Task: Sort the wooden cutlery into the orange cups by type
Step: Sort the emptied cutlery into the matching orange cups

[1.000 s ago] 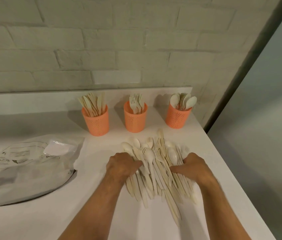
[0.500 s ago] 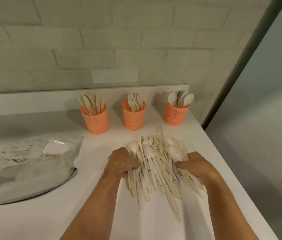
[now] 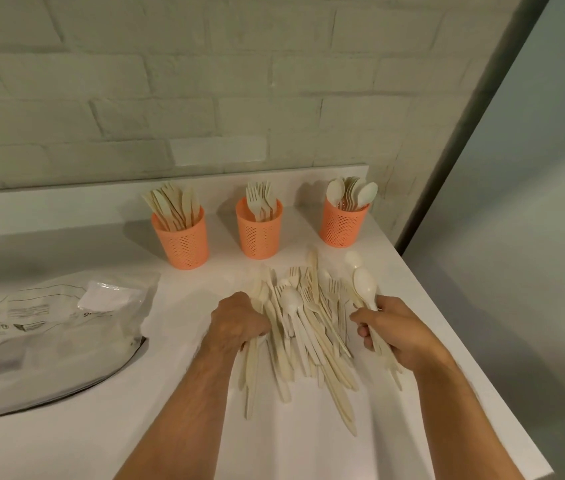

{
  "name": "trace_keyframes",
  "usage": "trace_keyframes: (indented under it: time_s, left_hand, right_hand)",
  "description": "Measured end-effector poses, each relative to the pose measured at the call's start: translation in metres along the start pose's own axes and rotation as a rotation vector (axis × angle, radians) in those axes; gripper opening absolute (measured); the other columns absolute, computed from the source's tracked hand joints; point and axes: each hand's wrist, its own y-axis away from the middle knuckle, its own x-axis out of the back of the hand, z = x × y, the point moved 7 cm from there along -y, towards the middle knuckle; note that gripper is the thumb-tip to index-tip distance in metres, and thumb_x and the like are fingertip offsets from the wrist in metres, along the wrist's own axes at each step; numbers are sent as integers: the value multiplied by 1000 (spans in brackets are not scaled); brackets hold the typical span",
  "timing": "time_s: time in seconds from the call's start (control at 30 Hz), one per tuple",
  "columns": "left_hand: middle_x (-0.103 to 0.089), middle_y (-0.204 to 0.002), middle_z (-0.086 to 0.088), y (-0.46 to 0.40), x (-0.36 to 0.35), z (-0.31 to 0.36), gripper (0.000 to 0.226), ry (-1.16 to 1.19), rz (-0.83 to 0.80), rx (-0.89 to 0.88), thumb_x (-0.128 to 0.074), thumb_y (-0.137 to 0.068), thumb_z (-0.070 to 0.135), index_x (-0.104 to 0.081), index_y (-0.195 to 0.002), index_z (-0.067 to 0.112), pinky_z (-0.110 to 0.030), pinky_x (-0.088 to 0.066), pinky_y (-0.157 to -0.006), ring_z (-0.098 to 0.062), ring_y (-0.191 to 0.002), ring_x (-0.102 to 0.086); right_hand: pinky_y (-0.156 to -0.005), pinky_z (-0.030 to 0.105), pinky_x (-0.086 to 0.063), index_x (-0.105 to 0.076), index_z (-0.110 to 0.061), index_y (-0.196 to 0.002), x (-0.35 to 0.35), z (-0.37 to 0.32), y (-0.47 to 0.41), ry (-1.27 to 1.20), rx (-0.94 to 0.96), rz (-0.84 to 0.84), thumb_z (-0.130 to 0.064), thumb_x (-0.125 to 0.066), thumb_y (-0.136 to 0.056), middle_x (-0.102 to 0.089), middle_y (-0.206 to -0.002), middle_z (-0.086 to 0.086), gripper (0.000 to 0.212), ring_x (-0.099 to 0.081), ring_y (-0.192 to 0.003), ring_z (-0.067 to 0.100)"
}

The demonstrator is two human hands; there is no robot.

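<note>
Fingers (image 3: 364,318) of the right hand (image 3: 400,336) curl around the handles of a small bunch of spoons (image 3: 365,289), bowls pointing away, at the right edge of the pile (image 3: 303,327) of mixed wooden cutlery on the white bench (image 3: 135,427). The left hand (image 3: 237,322) rests knuckles-up on the pile's left edge, fingers tucked in among the knives there; whether they actually grip any cannot be told. Three orange cups stand in a row behind the pile: the left cup (image 3: 182,242) holds knives, the middle cup (image 3: 259,232) forks, the right cup (image 3: 341,225) spoons, each already partly filled. The step in hand looks like gathering spoons out of the heap; the next move would call for lifting the bunch clear of the tangle and dropping it, handles down, into the right cup, without dragging forks along. The pile's pieces overlap too closely to count, though several dozen seems likely. One grey plastic bag (image 3: 49,337) lies flat at the left of the bench, well apart from the cups.
</note>
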Motion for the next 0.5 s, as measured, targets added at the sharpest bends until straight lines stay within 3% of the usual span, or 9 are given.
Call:
trace_keyframes:
  time_s: [0.1, 0.2, 0.37, 0.5]
  left_hand:
    - [-54, -78, -5, -2, 2, -10, 18, 174, -22, 4, -64, -71, 9, -49, -82, 8, -23, -39, -50, -18, -63, -52]
    - [-60, -83, -10, -1, 7, -19, 26, 366, -52, -8, -63, -73, 10, -57, -98, 4, -26, -40, -53, -23, -66, -57]
    - [-64, -98, -14, 21, 18, -18, 23, 786, -132, -106, -56, -90, 2, -53, -111, 10, -40, -55, -68, -26, -74, -66]
    - [-48, -90, -8, 32, 41, -19, 25, 933, 11, -275, -50, -95, 3, -49, -118, 13, -31, -41, -52, -17, -56, -46]
  right_hand:
    - [-57, 31, -46, -63, -4, -110, -5, -5, 2, -141, 57, -28, -5, -65, -93, -62, -78, 9, 17, -55, -61, 17]
    - [-56, 30, -45, -62, -5, -113, -10, -12, 3, -200, 107, -42, -11, -66, -95, -60, -75, 6, 20, -50, -57, 15]
    - [-49, 26, -40, -65, -7, -95, -17, -28, 6, -237, 174, 51, -25, -78, -86, -47, -60, -2, 24, -40, -50, 11]
    - [-51, 30, -39, -59, -11, -82, -37, -43, 9, -259, 255, 50, -24, -80, -83, -44, -57, -2, 25, -40, -50, 12]
